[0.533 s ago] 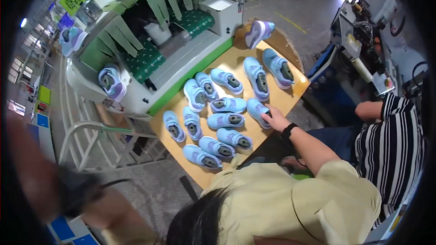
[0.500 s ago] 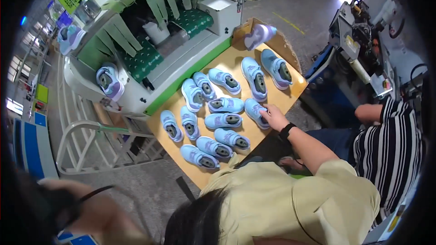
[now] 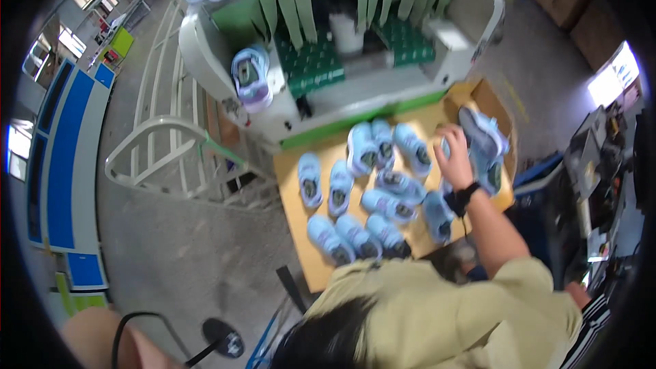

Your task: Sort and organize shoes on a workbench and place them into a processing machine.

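Note:
My right hand (image 3: 456, 157), with a black band at the wrist, reaches over the right part of the tan table (image 3: 301, 232). Its fingers are apart and bent, above a light blue shoe (image 3: 445, 146) that they partly cover. Whether they touch it I cannot tell. Just nearer to me lies another blue shoe (image 3: 437, 215). Beyond the hand, a shoe with a purple-white sole (image 3: 482, 133) rests on its side on top of another shoe (image 3: 490, 172). Of my left arm (image 3: 102, 342) only a blurred part shows at the lower left; its hand is out of view.
Several similar shoes (image 3: 357, 236) cover the table. Behind stands a white-green machine (image 3: 383, 89) with hanging strips, a shoe (image 3: 251, 78) on its left ledge. A cardboard edge (image 3: 493, 99) borders the far right corner. White rails (image 3: 157, 123) stand left; a striped sleeve (image 3: 588, 328) shows lower right.
My right hand has left the near shoe and moved farther out, to another one. The shoe that was in midair now lies on the far right shoes. The view has turned rightward.

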The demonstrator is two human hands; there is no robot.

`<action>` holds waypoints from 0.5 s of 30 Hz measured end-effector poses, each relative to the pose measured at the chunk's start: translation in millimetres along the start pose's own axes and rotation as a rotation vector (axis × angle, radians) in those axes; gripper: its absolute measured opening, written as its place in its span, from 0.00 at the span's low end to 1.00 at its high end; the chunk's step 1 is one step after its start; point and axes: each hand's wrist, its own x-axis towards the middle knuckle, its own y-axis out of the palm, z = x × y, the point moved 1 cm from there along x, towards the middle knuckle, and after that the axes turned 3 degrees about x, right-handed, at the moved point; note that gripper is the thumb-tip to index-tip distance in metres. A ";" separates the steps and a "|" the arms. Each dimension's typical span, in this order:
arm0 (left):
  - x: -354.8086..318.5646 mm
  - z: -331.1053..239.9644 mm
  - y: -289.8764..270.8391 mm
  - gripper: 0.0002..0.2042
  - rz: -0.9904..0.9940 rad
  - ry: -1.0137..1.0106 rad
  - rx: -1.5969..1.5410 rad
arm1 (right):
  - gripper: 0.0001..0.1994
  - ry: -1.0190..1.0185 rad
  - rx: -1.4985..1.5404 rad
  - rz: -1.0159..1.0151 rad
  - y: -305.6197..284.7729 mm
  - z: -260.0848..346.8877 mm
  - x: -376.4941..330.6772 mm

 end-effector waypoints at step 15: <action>-90.3 186.0 315.6 0.14 0.185 -0.554 -0.488 | 0.23 0.077 0.126 0.177 82.9 -15.2 -38.6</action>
